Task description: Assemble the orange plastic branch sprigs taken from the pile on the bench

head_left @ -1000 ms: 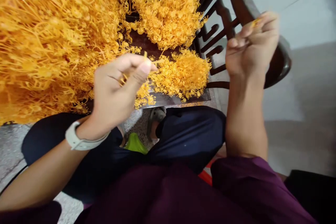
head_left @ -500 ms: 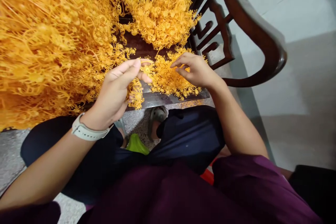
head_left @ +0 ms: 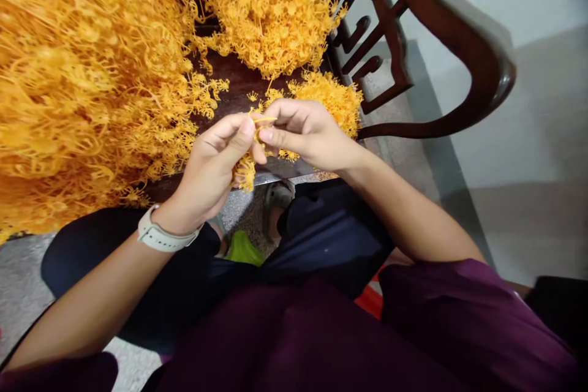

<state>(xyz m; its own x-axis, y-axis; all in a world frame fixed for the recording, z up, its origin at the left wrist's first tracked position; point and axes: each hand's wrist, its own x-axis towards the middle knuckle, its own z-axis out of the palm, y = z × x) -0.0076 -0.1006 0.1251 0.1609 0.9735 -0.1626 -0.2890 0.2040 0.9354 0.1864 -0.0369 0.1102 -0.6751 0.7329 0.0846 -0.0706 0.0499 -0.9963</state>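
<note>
Nearest the lens, purple shirt (head_left: 294,343) and dark trousers (head_left: 335,239); pale watch (head_left: 160,237) on the left wrist. Above the lap, both hands meet over the front edge of the wooden chair seat (head_left: 285,168). Left hand (head_left: 211,171): grip closed on a small bunch (head_left: 245,173) of orange sprigs hanging below the fingers. Right hand (head_left: 307,135): thumb and forefinger pinched shut on a thin orange stem (head_left: 265,119) lying between the two hands. Just behind the right hand, a small heap (head_left: 335,101) near the seat's right edge. Farther back, a middle heap (head_left: 271,12); a large mass (head_left: 82,73) fills the left side. Curved armrest (head_left: 459,43) at far right.
</note>
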